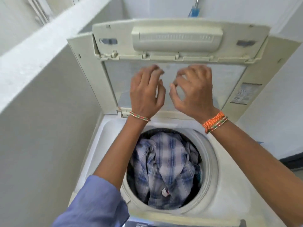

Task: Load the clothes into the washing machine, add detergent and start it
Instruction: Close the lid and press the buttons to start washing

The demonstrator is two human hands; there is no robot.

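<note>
A white top-loading washing machine stands below me with its folding lid raised upright at the back. Its round drum holds a blue and white checked shirt on top of darker clothes. My left hand and my right hand hover side by side above the drum, in front of the lid's inner panel. Both hold nothing, fingers curled and apart, slightly blurred. No detergent is in view.
A white low wall runs along the left, close to the machine. White walls stand behind and to the right. A blue object hangs on the wall above the lid. The control panel shows at the bottom edge.
</note>
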